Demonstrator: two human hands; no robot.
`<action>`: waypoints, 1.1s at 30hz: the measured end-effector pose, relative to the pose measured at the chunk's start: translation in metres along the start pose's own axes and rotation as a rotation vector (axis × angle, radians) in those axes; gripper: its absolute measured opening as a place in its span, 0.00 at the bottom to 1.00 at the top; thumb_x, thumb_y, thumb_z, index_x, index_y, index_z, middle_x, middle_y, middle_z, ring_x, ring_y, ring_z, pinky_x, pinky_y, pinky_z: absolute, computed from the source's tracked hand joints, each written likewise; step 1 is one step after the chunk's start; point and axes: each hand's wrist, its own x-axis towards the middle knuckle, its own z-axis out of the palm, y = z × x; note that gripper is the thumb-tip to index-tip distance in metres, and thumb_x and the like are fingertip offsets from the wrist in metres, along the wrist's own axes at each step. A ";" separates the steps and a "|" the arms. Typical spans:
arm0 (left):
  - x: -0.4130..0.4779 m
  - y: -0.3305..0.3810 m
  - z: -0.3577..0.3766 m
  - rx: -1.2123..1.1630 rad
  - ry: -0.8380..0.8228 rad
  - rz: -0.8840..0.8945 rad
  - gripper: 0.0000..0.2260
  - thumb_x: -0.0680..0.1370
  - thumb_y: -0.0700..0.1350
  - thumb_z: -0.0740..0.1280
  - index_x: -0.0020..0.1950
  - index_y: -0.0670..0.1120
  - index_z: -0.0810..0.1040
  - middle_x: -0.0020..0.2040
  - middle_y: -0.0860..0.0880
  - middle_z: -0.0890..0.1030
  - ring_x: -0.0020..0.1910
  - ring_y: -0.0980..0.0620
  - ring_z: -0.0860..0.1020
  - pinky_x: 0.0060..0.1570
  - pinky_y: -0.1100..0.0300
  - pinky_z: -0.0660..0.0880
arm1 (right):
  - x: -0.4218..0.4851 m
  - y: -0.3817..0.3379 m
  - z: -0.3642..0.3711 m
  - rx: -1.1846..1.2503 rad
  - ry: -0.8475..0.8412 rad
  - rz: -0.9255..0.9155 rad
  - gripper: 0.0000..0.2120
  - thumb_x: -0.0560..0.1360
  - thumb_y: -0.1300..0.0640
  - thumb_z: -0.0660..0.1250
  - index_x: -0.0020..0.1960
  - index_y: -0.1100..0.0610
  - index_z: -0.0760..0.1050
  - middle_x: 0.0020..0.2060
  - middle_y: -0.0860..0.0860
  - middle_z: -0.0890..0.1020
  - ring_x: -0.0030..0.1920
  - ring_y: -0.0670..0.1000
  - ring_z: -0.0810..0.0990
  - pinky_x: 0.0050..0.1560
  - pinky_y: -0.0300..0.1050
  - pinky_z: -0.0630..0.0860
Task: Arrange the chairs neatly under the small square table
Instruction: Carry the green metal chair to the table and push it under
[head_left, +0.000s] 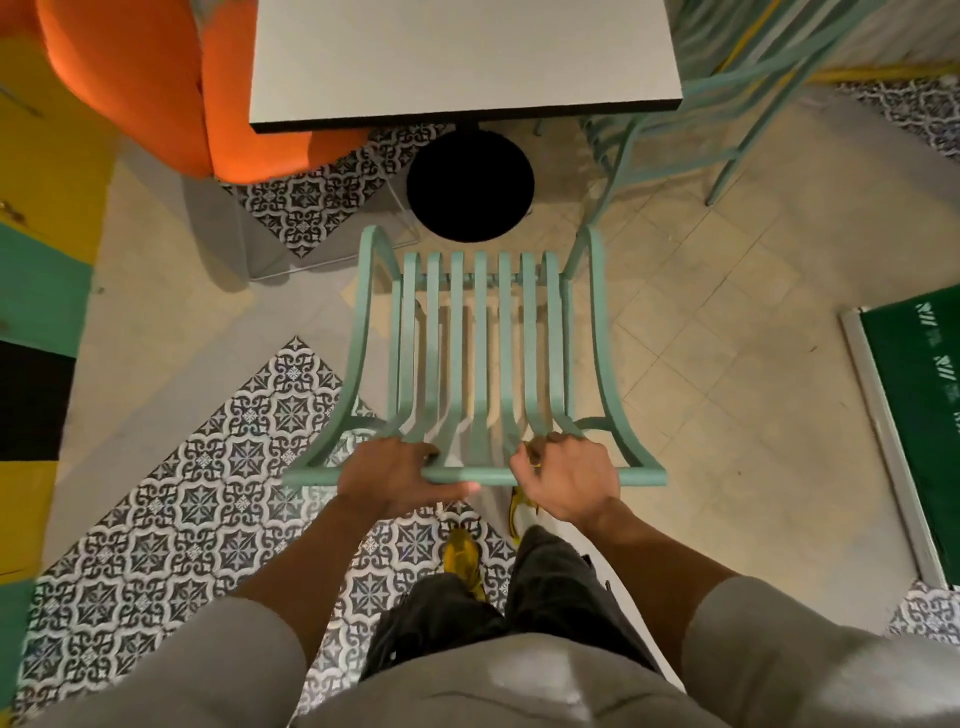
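A mint-green slatted metal chair (478, 332) stands right in front of me, its seat facing the small square table (462, 57). My left hand (387, 475) and my right hand (569, 480) both grip the top rail of its backrest, about a hand's width apart. The table has a pale top with a dark edge and stands on a round black base (470, 187). The chair's front edge sits just short of that base, outside the tabletop. A second mint-green chair (727, 98) stands at the table's right side.
An orange upholstered seat (171, 88) with thin white legs stands at the table's left. A green board with a white frame (919, 415) lies on the floor at right. Yellow, green and black panels (36, 291) line the left edge. My feet are behind the chair on patterned tiles.
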 end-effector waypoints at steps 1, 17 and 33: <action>0.010 0.001 -0.006 -0.015 -0.019 -0.016 0.48 0.62 0.91 0.49 0.61 0.59 0.84 0.50 0.52 0.88 0.48 0.47 0.87 0.51 0.50 0.84 | 0.011 0.005 -0.004 0.012 -0.012 -0.004 0.28 0.82 0.35 0.51 0.35 0.51 0.76 0.26 0.49 0.76 0.24 0.52 0.74 0.28 0.43 0.75; 0.139 -0.008 -0.065 -0.052 0.035 -0.103 0.51 0.59 0.92 0.50 0.66 0.62 0.84 0.50 0.49 0.89 0.49 0.45 0.87 0.48 0.50 0.82 | 0.152 0.060 -0.037 -0.059 0.092 -0.298 0.12 0.81 0.41 0.60 0.53 0.48 0.75 0.30 0.49 0.81 0.26 0.55 0.75 0.29 0.42 0.72; 0.206 -0.044 -0.104 -0.006 0.060 -0.045 0.53 0.58 0.92 0.47 0.65 0.61 0.84 0.51 0.47 0.88 0.51 0.45 0.86 0.40 0.53 0.69 | 0.229 0.053 -0.069 -0.028 0.056 -0.260 0.12 0.81 0.41 0.63 0.53 0.47 0.80 0.29 0.49 0.81 0.26 0.55 0.79 0.29 0.45 0.79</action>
